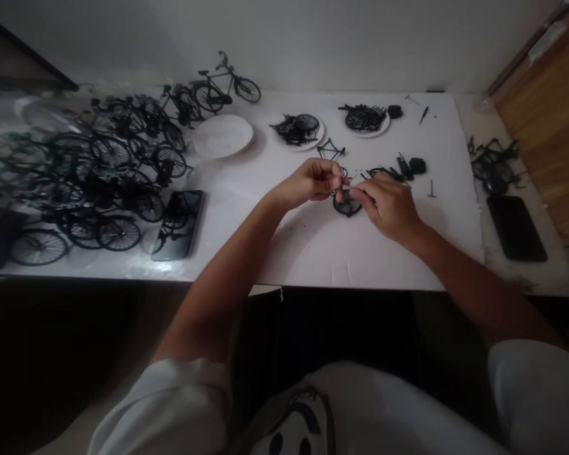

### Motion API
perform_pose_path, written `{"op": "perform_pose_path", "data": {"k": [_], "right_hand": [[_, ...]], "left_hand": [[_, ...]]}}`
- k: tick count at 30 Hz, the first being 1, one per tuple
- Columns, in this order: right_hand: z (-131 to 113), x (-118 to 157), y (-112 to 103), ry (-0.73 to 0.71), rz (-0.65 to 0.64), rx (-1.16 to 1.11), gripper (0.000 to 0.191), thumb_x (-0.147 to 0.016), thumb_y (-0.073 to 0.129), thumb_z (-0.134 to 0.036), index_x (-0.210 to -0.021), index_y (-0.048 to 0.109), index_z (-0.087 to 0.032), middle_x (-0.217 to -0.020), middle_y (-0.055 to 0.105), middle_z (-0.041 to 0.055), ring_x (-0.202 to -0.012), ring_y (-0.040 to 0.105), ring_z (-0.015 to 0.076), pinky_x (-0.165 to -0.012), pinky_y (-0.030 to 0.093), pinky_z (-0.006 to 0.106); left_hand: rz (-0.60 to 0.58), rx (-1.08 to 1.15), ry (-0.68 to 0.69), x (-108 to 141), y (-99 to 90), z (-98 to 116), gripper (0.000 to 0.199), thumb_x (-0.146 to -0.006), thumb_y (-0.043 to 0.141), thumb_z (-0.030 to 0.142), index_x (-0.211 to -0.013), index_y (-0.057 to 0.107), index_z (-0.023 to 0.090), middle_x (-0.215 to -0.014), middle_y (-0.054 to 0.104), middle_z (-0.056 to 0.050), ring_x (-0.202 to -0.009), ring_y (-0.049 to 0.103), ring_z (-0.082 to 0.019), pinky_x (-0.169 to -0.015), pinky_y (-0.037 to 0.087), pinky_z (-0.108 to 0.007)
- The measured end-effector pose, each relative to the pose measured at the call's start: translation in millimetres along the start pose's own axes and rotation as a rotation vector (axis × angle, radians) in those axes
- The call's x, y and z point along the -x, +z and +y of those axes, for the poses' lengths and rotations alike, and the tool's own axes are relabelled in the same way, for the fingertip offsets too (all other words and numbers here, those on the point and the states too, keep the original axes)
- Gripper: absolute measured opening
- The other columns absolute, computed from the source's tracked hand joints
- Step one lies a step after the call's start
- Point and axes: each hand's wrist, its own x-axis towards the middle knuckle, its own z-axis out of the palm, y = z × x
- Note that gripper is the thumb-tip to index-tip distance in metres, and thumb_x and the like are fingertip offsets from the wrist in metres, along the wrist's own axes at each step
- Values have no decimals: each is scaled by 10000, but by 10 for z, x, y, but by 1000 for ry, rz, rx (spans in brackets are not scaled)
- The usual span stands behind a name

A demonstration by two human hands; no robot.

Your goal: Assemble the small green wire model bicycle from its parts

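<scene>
Grip of the left hand (315, 182) is pinched on a small part (344, 180), over the middle right of the table (303, 249). The right hand (389, 203) meets it from the other side, fingers curled inward; whether its grip is closed on anything, I cannot tell. A wheel (348, 205) shows just below the fingertips, and a frame (330, 150) lies beyond them.

Between the hands and the table's front edge runs a broad open strip, marked only by specks and two short creases. Left of the left hand, open room reaches to the phone (179, 224), which lies near that front edge, with the crowded bicycles (109, 167) past it. Toward the wall sit a bare plate (224, 136) and two loaded plates. Right of the right hand are the black block (418, 165) and a pin (432, 188), then open white surface up to its right edge.
</scene>
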Motion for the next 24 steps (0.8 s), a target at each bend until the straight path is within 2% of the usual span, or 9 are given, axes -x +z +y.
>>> {"op": "perform_pose_path", "data": {"k": [6, 10, 17, 24], "right_hand": [[62, 44, 16, 72, -89, -44, 436, -1160, 522, -532, -992, 791, -233, -841, 796, 63, -755, 688, 209, -710, 457, 348], [18, 47, -18, 112, -126, -128, 426, -1159, 526, -496, -959, 787, -226, -849, 817, 53, -735, 709, 191, -708, 473, 330], [-89, 26, -92, 212, -170, -286, 486, -1155, 528, -524, -904, 776, -189, -782, 772, 35, -605, 605, 139, -643, 430, 309], [-126, 2, -105, 296, -180, -411, 595, -1132, 508, -668, -857, 749, -198, -727, 723, 16, -596, 542, 135, -645, 422, 311]], "left_hand": [[47, -50, 25, -10, 62, 1, 446, -795, 1015, 413, -771, 657, 147, -686, 761, -80, -637, 703, -117, -570, 443, -189], [34, -43, 71, -25, 88, -48, 491, -779, 1024, 456, -752, 639, 151, -691, 760, -64, -676, 723, -113, -653, 522, -192], [-25, -73, 132, -38, 50, -153, 542, -791, 993, 560, -784, 636, 153, -746, 763, -43, -684, 733, -110, -791, 610, -266], [14, -134, 192, -71, 47, -209, 603, -804, 953, 661, -789, 615, 162, -759, 757, -74, -700, 746, -135, -809, 641, -305]]}}
